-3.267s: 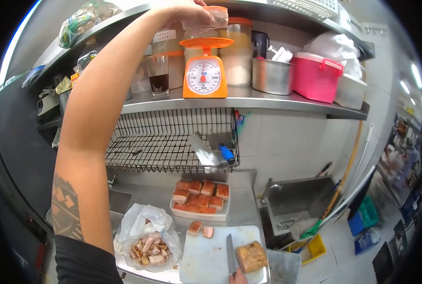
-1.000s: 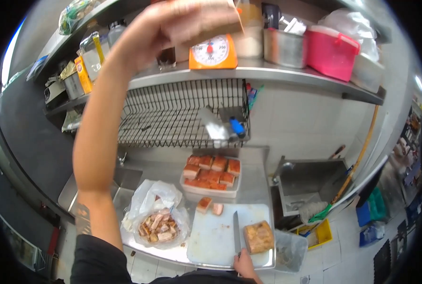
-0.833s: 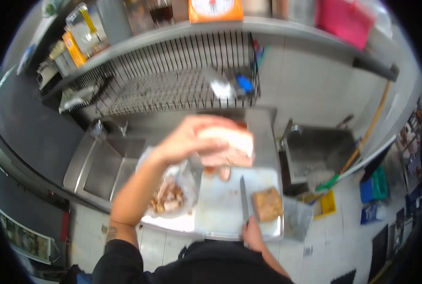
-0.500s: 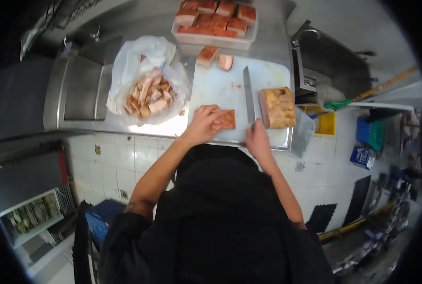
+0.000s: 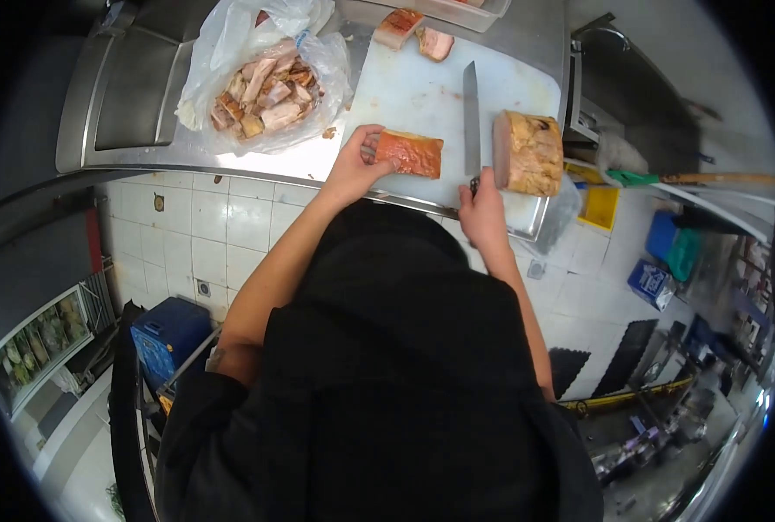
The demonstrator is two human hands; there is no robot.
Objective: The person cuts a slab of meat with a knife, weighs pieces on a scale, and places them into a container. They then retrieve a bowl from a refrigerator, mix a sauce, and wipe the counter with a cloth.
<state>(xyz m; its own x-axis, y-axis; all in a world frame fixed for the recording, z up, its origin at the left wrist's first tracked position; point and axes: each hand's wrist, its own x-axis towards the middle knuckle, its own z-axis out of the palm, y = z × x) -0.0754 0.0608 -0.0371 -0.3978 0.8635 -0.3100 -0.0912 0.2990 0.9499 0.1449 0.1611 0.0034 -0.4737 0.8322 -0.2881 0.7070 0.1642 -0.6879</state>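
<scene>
My left hand [image 5: 362, 163] grips the left end of a slab of pork [image 5: 412, 154], thumb on its glossy reddish-brown skin, at the front of the white cutting board [image 5: 414, 91]. In my right hand [image 5: 484, 213] is the dark handle of a long kitchen knife [image 5: 472, 122]. The blade points away from me, over the board between the slab and a large yellowish pork block [image 5: 531, 154] with a pale cut face. Two smaller pork pieces, one skin-topped [image 5: 399, 27] and one pale-faced [image 5: 435, 43], lie at the board's far left corner.
An open plastic bag [image 5: 193, 96] of cut meat chunks [image 5: 270, 91] sits left of the board on the steel counter. Beyond the board, the edge of a clear tub [image 5: 466, 13] shows. Sinks lie on both sides, and a broom handle [image 5: 727, 177] juts in at right.
The view has tilted, so the counter appears higher. My left hand has shifted from the slab's top to its left end, and more skin shows. My right hand keeps the knife.
</scene>
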